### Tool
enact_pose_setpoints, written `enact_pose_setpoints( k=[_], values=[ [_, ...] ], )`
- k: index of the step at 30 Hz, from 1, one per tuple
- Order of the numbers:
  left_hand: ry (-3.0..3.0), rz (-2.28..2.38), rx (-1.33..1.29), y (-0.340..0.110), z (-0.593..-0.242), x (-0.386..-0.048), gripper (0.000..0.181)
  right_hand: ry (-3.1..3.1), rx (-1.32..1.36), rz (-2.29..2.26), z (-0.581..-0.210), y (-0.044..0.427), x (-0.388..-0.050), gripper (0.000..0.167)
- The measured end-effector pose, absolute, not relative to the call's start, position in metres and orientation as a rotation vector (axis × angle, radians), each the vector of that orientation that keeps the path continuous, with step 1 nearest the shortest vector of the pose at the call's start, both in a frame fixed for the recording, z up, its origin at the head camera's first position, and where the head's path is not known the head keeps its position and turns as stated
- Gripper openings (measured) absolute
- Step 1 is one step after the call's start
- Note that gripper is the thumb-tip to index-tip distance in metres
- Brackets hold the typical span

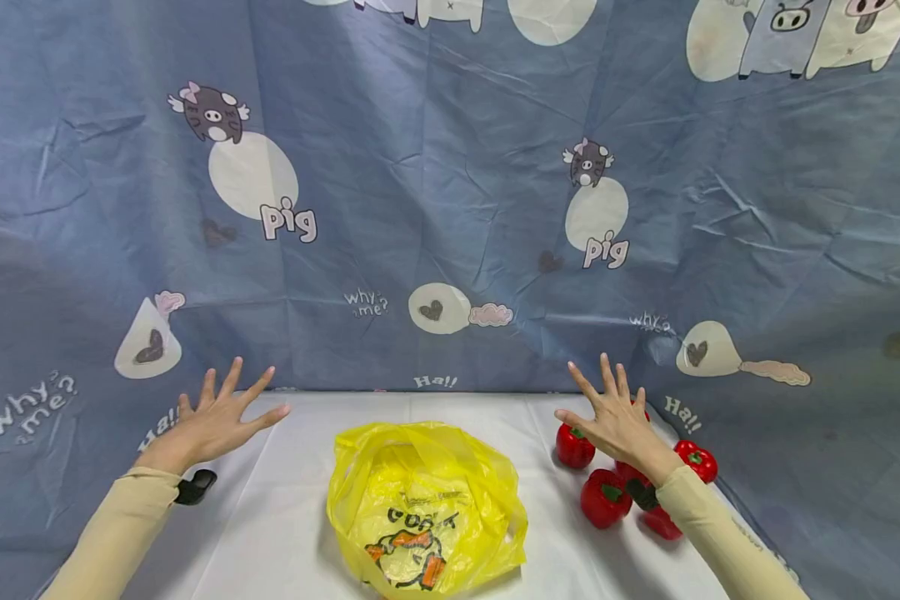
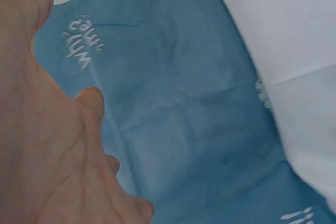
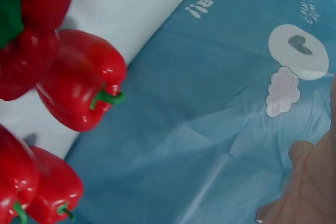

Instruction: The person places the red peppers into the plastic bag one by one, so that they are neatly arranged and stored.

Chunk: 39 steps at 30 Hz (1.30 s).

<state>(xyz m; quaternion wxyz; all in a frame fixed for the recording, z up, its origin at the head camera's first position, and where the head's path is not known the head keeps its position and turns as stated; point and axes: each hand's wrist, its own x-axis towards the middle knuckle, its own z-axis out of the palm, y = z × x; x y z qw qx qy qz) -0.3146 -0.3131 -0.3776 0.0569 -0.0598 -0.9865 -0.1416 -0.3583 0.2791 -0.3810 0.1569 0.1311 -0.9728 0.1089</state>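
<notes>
A yellow, printed plastic bag (image 1: pixel 429 508) sits on the white-covered desk (image 1: pixel 270 517), too round for a clear long axis, its mouth facing up. The left hand (image 1: pixel 212 427) hovers left of the bag; the right hand (image 1: pixel 621 425), right of it, above glossy red bell peppers (image 1: pixel 602 505). Both hands' fingers are spread straight. Only the right wrist view shows curved green stems (image 3: pixel 109 97) pointing toward the blue cloth (image 3: pixel 173 156).

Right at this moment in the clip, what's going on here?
A person's left hand and right hand are spread wide, gripping nothing. The right is nearest the glossy, green-stemmed red bell peppers. To the left of those, a thin, printed yellow plastic bag sits on the white tabletop.
</notes>
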Motion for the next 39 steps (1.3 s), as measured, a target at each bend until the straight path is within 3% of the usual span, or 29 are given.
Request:
enact_pose_setpoints(
  k=[24, 39],
  values=[
    [-3.070, -0.463, -0.193, -0.306, -0.390, -0.321, 0.092, -2.865, 0.445, 0.324, -0.392, 0.262, -0.357, 0.087],
    [-3.097, -0.439, -0.302, -0.291, -0.369, -0.307, 0.091, -2.853, 0.491, 0.345, -0.377, 0.262, -0.351, 0.090]
  ],
)
